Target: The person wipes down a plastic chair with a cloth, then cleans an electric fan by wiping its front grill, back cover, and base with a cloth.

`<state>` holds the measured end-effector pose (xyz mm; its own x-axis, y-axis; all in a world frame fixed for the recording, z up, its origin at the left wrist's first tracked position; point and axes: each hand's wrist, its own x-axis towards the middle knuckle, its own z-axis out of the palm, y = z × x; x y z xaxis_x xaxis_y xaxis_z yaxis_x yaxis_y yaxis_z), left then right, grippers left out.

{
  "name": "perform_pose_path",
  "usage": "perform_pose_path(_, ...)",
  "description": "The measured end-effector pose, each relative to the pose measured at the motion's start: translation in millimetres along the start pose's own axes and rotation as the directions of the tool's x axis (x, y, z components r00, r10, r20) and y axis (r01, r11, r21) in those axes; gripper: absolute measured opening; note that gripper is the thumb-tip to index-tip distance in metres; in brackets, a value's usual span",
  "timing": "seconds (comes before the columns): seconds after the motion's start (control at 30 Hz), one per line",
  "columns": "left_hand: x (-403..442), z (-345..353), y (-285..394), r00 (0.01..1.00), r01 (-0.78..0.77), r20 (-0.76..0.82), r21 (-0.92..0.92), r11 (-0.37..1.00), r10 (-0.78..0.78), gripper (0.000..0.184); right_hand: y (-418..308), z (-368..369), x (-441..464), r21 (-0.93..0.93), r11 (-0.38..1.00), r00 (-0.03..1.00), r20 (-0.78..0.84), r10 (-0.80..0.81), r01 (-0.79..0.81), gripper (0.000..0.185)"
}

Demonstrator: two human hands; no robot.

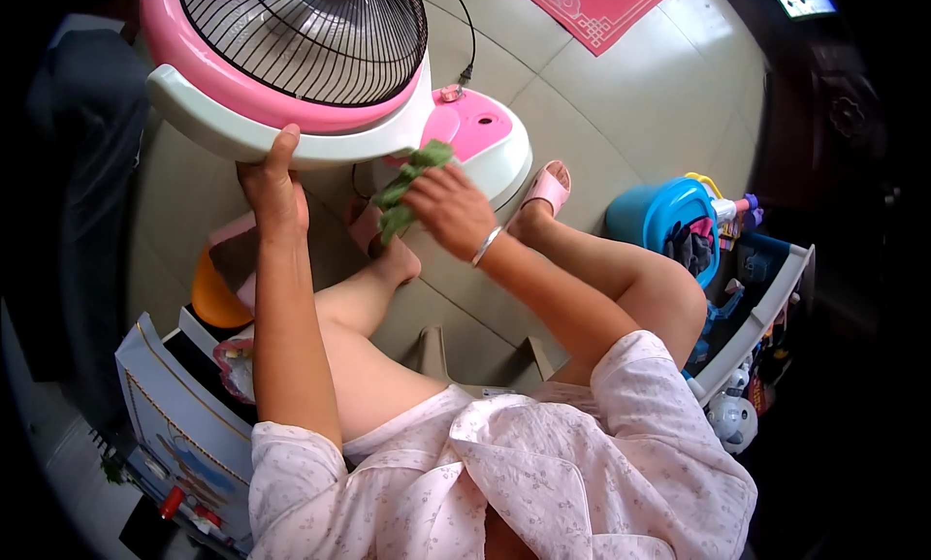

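Observation:
A pink and white electric heater with a round black wire guard stands tilted at the upper left. My left hand grips the lower white edge of its head, thumb on the front and fingers behind. In my right hand is a crumpled green cloth, held just below the heater's head, near its stem; whether the cloth touches it I cannot tell. The right fingers are slightly blurred. The heater's white base with a pink top rests on the floor beyond that hand.
A black cord with a plug runs behind the heater. A red patterned mat lies farther off. At right are a blue bucket and a white-rimmed bin of toys. A decorated box and an orange object stand at left.

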<state>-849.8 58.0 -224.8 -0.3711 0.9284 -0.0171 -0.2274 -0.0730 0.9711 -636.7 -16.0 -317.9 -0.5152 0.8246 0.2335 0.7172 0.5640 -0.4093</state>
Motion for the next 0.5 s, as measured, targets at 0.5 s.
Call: perform_pose_path(0.5,2,-12,-6,0.994,0.006,-0.107,-0.105,0.994,-0.018,0.069,134,33,69,-0.214,0.813,0.733,0.353,0.582,-0.542,0.031)
